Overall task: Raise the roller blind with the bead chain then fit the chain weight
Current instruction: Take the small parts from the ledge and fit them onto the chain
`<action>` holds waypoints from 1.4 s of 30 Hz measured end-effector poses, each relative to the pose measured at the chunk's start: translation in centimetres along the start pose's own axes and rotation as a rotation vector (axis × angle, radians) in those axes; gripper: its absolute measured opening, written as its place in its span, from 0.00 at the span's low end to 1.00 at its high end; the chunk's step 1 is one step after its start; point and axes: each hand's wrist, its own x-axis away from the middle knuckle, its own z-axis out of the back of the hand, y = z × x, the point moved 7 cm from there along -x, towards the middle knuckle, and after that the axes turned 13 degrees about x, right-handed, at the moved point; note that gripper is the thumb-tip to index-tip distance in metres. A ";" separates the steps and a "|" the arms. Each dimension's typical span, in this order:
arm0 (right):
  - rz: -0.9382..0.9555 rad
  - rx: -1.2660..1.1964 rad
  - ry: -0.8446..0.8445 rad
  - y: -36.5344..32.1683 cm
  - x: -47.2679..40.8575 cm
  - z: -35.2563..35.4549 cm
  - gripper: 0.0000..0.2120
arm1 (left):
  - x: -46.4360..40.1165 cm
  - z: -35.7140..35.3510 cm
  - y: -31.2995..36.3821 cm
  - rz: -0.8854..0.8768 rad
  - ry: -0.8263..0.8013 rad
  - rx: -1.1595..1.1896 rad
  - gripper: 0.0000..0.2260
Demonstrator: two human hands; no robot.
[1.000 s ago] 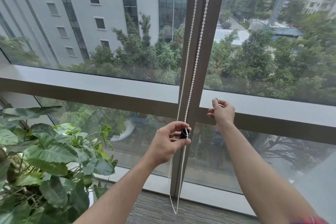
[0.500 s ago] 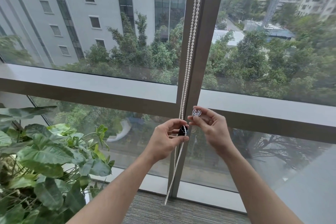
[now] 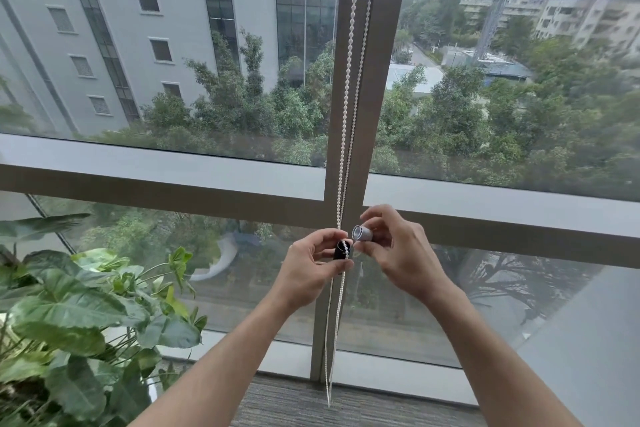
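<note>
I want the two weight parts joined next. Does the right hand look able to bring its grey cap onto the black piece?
Probably yes: the right hand holds the grey cap just beside the black piece in the left hand, with nothing between them.

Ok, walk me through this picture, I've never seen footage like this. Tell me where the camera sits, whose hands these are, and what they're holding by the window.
There is no machine here. One wide-angle camera is worn on a person's head and looks forward and down, so the two bare arms that reach in from the bottom edge are that person's own.

In front of them is a large window with a brown frame. A white bead chain hangs down along the frame's upright post and ends in a loop near the carpet.

The left hand pinches a small black piece with the chain running across it. The right hand holds a small clear cap-like piece close beside it. These look like two parts of the chain weight, not yet joined.

A leafy potted plant stands at the lower left. Outside are buildings and trees.
</note>
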 end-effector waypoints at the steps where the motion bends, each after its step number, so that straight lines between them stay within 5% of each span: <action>1: 0.002 0.008 0.008 -0.2 -0.1 0.2 0.15 | 0.0 0.0 0.0 0.004 0.000 0.011 0.19; 11: 0.150 0.074 -0.125 -2.6 0.1 0.0 0.09 | 0.4 0.1 0.4 0.014 -0.041 0.002 0.18; 42: 0.189 0.032 -0.194 -4.1 0.4 1.0 0.17 | 1.3 -0.7 1.1 0.065 -0.105 0.169 0.18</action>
